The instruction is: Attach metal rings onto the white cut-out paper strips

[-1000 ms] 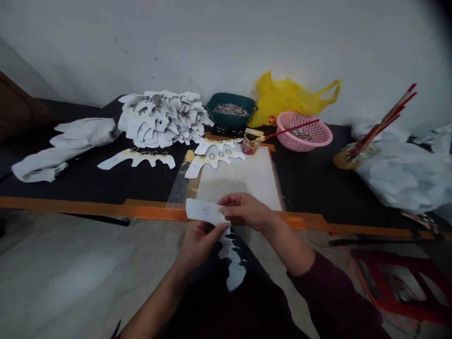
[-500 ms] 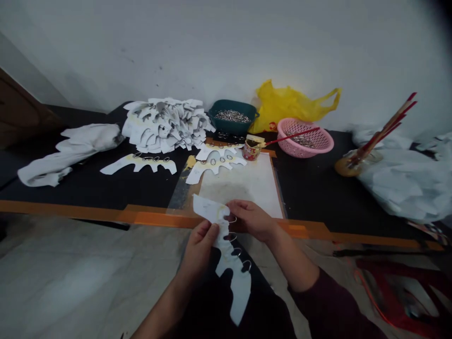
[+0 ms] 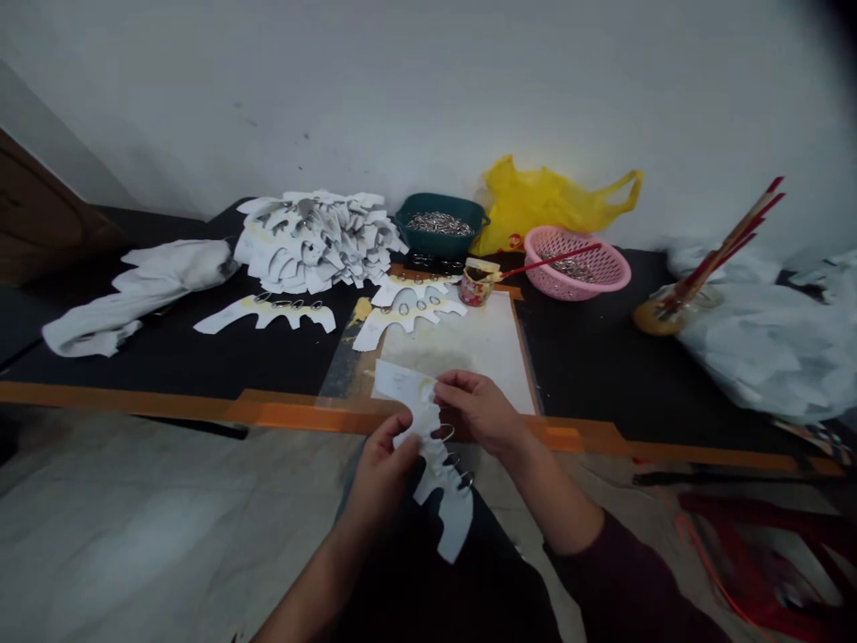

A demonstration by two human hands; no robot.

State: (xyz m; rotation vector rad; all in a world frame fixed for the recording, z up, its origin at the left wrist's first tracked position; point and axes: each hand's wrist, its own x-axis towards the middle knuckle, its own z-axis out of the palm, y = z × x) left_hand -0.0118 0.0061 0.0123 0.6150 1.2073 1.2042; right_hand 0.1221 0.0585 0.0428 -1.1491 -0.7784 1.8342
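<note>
- Heap of paper cutouts (image 3: 314, 241) on the black table (image 3: 153, 362), well apart from both hands
- Left hand (image 3: 383, 466), pinching the strip between thumb and fingers
- White paper strip (image 3: 452, 513) with metal rings, held in the air just past the table's edge
- Right hand (image 3: 478, 413), fingertips pinching the strip's upper end

Nothing readable; the small tin's label (image 3: 475, 293) is too blurred
</note>
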